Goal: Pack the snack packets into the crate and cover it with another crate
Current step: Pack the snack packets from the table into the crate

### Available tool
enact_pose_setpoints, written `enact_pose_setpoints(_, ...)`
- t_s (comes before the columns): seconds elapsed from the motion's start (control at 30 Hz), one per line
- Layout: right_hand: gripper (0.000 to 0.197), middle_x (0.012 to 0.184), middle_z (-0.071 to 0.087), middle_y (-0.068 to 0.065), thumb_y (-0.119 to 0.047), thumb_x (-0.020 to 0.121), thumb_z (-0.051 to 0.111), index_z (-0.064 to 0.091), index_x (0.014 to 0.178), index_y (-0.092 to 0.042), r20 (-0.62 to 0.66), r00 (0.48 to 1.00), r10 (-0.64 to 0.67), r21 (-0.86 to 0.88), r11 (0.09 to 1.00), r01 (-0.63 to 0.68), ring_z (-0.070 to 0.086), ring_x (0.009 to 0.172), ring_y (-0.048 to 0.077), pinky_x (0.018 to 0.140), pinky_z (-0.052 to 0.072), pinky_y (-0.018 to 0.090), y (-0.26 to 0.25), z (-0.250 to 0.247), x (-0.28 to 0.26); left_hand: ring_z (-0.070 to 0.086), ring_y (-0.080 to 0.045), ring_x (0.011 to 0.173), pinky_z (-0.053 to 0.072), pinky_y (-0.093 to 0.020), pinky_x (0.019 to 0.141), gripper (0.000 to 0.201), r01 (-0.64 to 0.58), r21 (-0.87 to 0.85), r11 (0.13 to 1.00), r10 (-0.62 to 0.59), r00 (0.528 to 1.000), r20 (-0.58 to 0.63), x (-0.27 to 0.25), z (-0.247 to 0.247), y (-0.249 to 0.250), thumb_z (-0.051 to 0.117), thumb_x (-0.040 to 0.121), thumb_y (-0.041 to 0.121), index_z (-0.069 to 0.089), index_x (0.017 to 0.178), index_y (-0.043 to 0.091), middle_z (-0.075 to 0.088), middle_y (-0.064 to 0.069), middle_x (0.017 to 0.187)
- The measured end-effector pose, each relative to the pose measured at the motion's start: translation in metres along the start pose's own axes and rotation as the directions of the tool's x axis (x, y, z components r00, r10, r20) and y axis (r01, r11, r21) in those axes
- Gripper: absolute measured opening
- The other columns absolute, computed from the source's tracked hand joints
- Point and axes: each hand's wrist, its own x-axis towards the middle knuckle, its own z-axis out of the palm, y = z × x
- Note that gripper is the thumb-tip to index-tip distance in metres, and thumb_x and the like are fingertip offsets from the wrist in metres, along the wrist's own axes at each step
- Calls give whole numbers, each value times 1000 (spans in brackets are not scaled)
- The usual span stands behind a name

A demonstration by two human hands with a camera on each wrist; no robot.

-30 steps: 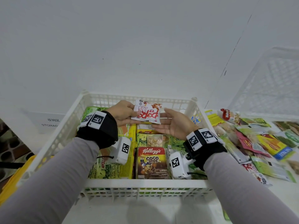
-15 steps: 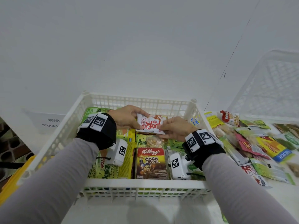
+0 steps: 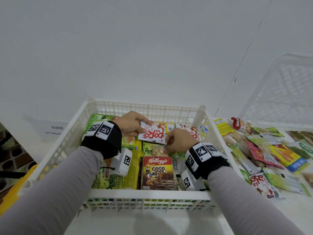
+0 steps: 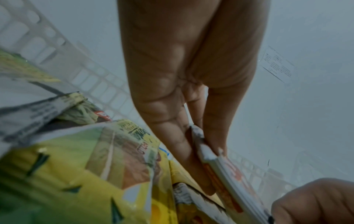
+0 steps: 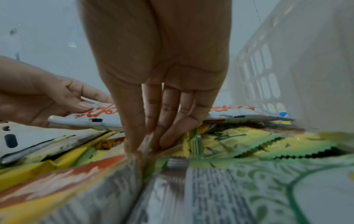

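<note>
While the white crate (image 3: 55, 150) sits on the table (image 3: 288, 211) with many snacks already inside, one more packet is going in. On the left side of the crate, green and yellow Pandan packets (image 3: 108, 180) stand on their edges in a row. Above them, the left hand (image 3: 130, 125) pinches the left end of a red and white popo packet (image 3: 152, 134), with the thumb on top and the fingers under it. That packet is at the back of the crate, lying almost flat over the other snacks. Just in front of it stands a Coco Pops box (image 3: 158, 172).

The right hand (image 3: 177, 140) is at the right end of the same packet, with its fingers bent down. From the right wrist view, the fingertips (image 5: 168, 136) reach down among the snacks below, and the thumb and fingers seem to pinch a thin packet edge. I cannot tell for sure which packet that edge belongs to.

To do this step well, I think both hands should lower the packet together and keep it flat. It should lie level with the second popo packet (image 3: 188, 129) beside it. Nothing should poke up past the rim, or the cover will wobble.

Further right, loose packets (image 3: 264, 150) still wait on the table. Past them, the second crate (image 3: 284, 92) leans up, ready to be the cover.
</note>
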Motion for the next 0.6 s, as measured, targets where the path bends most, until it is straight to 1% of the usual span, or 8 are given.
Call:
enact_pose_setpoints(0.07,10,75,62,2,-5,76,74,66,76,-11,22,999,32,88,996,-34,59,72,15,72,52,26,3,-4,0,66,-26,100,57,-37,81,30,-1,-23,1000,0,1000,-3,1,0,0,53,84,-17,67,96,7,61,-15,121)
enact_pose_setpoints(0.13,22,71,62,2,4,78,68,64,67,-14,-18,994,106,296,950,-96,59,63,13,62,53,22,11,-13,1,67,-25,97,57,-36,79,31,-5,-53,999,4,1000,-4,1,-1,-1,53,84,-17,67,94,8,62,-12,119)
enact_pose_setpoints(0.2,28,72,61,6,12,81,58,64,68,-12,-106,962,251,551,821,-153,58,61,16,49,52,20,21,-23,1,67,-25,95,52,-43,90,31,-7,-50,999,6,1000,-6,2,-1,-2,53,84,-17,68,94,8,62,-10,110)
enact_pose_setpoints(0.27,29,75,59,10,12,84,51,62,69,-11,-177,893,413,687,702,-188,58,61,20,50,55,26,30,-29,2,57,-25,88,48,-41,92,31,-9,-13,1000,9,1000,12,1,1,-2,54,84,-17,67,97,8,51,-9,99)
enact_pose_setpoints(0.33,30,81,62,12,9,86,50,61,68,-13,-225,848,480,636,732,-245,64,71,26,70,59,40,35,-27,4,48,-23,78,45,-29,65,32,-22,66,998,19,999,41,-1,6,-1,54,83,-18,66,99,8,44,-8,93)
enact_pose_setpoints(0.4,29,87,66,13,8,85,51,63,69,-13,-260,841,475,546,791,-278,68,83,31,79,57,43,38,-23,7,54,-22,77,42,-20,50,34,-31,86,996,27,998,49,-3,11,-1,53,82,-20,65,99,7,51,-6,92)
enact_pose_setpoints(0.53,17,100,66,7,-5,87,56,67,98,-12,-477,792,380,379,902,-204,62,97,22,74,44,24,34,-23,6,60,-9,73,51,-16,52,33,-26,50,998,24,999,22,-4,16,-1,56,80,-21,66,98,4,61,-2,89)
enact_pose_setpoints(0.6,14,96,65,5,-15,87,61,65,100,-11,-489,829,270,373,924,-80,62,92,21,76,46,26,29,-21,6,56,-10,59,49,-16,50,32,-30,91,995,27,999,31,-4,17,-2,59,79,-18,65,104,1,60,-5,81)
